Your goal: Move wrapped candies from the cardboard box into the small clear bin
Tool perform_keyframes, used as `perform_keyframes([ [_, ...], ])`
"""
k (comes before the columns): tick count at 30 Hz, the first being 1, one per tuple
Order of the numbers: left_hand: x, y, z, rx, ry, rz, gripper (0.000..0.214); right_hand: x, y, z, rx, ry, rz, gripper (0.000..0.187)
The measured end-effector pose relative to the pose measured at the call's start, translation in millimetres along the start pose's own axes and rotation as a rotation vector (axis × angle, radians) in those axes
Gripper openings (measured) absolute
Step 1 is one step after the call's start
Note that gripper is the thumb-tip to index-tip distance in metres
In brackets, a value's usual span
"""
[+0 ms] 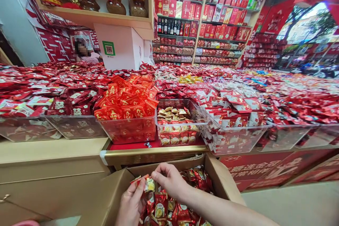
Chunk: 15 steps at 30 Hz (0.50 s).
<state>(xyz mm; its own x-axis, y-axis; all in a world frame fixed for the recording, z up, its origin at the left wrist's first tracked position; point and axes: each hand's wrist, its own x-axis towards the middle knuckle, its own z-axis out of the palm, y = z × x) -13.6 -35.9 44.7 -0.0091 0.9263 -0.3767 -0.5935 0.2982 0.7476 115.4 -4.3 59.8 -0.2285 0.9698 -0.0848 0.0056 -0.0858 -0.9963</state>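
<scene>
A small red and gold wrapped packet (pixel 149 184) with a yellow picture is pinched by its edge in my left hand (pixel 132 201), the thumb laid along it. My right hand (pixel 169 180) is closed in a pinch at the packet's upper right corner, its thumb and fingertip together. Both hands are above an open cardboard box (pixel 225 183). Inside the box lie many loose packets (pixel 160 209) of similar red and gold look. My right forearm crosses over the box and hides part of its contents.
Behind the box, a counter edge (pixel 159 154) carries clear bins: one with gold-and-red packets (pixel 174 114), one with orange-red packets (pixel 127 104), one with white-and-red packets (pixel 235 106). A person (pixel 86 51) is at the back left. Shelves (pixel 201 14) hold bottles and boxes.
</scene>
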Motion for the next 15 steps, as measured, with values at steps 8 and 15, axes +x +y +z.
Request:
perform_keyframes([
  [8,12,-7,-12.1,0.274,-0.002,0.179,0.016,-2,-6,-6,-0.341,-0.19,0.098,0.032],
  [15,13,-5,-19.9,0.303,0.106,0.222,0.027,-7,-10,-6,-0.409,-0.159,0.062,0.02],
])
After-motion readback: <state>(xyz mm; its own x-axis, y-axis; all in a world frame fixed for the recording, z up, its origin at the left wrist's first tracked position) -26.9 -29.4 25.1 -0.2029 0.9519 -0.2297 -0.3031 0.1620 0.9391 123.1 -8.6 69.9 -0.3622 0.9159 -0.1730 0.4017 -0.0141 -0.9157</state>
